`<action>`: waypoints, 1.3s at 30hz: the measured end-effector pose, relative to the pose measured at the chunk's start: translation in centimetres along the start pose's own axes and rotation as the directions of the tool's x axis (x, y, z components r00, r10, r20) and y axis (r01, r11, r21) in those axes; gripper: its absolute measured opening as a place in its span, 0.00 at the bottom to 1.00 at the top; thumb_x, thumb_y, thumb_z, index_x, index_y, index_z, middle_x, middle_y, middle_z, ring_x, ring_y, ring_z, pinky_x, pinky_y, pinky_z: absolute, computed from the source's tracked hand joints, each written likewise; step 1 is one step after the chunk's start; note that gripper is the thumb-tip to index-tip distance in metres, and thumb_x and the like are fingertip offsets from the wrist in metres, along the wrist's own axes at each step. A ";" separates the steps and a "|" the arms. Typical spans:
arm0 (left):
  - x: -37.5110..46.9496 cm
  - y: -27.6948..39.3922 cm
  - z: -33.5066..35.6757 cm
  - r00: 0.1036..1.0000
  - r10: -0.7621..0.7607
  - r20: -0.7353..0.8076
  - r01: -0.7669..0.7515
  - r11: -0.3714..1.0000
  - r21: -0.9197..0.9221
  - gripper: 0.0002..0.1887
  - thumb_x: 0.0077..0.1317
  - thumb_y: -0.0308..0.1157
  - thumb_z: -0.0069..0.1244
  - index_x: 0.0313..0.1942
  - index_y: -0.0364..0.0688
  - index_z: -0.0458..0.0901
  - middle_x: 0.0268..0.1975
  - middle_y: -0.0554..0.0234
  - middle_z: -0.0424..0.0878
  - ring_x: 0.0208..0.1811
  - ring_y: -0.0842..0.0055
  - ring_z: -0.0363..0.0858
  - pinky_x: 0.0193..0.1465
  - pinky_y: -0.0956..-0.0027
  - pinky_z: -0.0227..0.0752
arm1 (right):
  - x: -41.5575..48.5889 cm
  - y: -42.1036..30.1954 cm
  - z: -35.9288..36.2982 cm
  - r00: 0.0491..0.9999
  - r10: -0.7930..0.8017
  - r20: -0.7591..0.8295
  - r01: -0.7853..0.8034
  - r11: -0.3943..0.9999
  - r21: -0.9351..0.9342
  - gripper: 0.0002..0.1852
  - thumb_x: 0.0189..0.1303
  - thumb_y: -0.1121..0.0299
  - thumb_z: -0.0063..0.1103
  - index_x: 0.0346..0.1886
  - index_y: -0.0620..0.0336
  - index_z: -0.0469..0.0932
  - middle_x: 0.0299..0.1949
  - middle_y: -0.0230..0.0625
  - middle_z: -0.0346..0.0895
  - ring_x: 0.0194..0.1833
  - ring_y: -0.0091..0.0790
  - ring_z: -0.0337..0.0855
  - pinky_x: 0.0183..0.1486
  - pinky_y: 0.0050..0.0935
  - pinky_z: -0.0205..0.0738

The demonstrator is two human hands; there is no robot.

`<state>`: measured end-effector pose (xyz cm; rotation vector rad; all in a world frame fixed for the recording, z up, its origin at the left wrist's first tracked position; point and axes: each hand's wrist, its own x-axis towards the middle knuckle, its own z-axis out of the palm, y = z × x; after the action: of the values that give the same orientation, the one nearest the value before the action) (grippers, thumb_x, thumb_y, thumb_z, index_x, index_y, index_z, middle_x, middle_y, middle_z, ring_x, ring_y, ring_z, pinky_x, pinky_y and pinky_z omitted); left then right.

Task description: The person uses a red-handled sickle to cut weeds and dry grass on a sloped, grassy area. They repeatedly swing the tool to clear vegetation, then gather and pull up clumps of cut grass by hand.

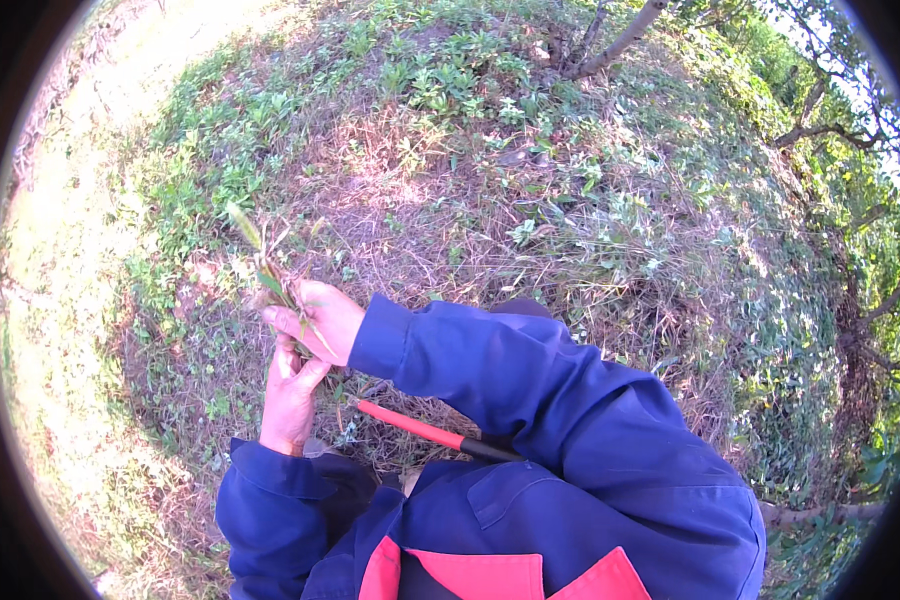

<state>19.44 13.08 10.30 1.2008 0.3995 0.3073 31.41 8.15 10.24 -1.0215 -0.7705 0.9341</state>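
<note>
My right hand (316,319) is closed around a small bunch of grass and weed stems (276,279), with a green bristly seed head (244,225) sticking out at the top. Just below it, my left hand (291,394) touches the lower part of the bunch with its thumb and fingertips; whether it grips the stems is hidden. A tool handle (412,425), red with a black part, lies slanting beside my lap, to the right of my left hand. Its right end is hidden by my blue sleeve and jacket.
Dry cut grass (390,217) and low green weeds (450,75) cover the ground. A bare tree branch (621,43) rises at the top right. Leafy branches (817,131) stand along the right side. Bright sunlit ground (67,262) lies at the left.
</note>
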 end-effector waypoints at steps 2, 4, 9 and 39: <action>0.3 -0.7 -0.2 0.999 -0.028 0.026 0.027 0.999 0.021 0.25 0.66 0.27 0.51 0.62 0.35 0.64 0.58 0.62 0.72 0.57 0.76 0.71 0.60 0.69 0.64 | 0.0 0.4 -0.8 0.999 -0.046 0.001 0.045 0.975 -0.215 0.09 0.69 0.68 0.52 0.46 0.62 0.72 0.25 0.31 0.73 0.26 0.20 0.74 0.26 0.27 0.71; 0.0 -1.2 -0.4 1.000 -0.022 0.022 0.021 0.998 0.051 0.15 0.70 0.31 0.48 0.54 0.35 0.70 0.47 0.63 0.79 0.44 0.78 0.78 0.48 0.71 0.70 | -0.1 -0.9 -0.5 0.996 -0.086 0.033 0.092 0.911 -0.401 0.12 0.69 0.68 0.53 0.52 0.61 0.71 0.26 0.30 0.73 0.28 0.20 0.75 0.28 0.26 0.73; 0.1 -0.9 0.4 1.000 -0.012 -0.001 0.012 0.985 0.171 0.14 0.72 0.36 0.46 0.50 0.35 0.72 0.37 0.63 0.79 0.31 0.78 0.76 0.37 0.72 0.70 | -1.8 -6.4 -1.8 0.999 0.043 0.029 -0.015 0.775 -0.631 0.18 0.66 0.57 0.56 0.51 0.60 0.72 0.21 0.37 0.76 0.30 0.39 0.84 0.32 0.40 0.77; 4.5 1.2 4.9 0.983 -0.165 -0.085 0.185 0.906 0.381 0.13 0.69 0.34 0.48 0.50 0.39 0.73 0.28 0.73 0.74 0.20 0.88 0.68 0.19 0.81 0.61 | -3.0 -4.3 -9.6 0.702 -0.646 0.300 0.269 -0.149 -0.951 0.05 0.40 0.63 0.58 0.19 0.51 0.76 0.26 0.31 0.70 0.34 0.34 0.74 0.42 0.37 0.65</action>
<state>25.66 11.29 12.30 1.5351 0.6305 0.1030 39.68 1.06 10.68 -1.8104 -1.4735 -0.7309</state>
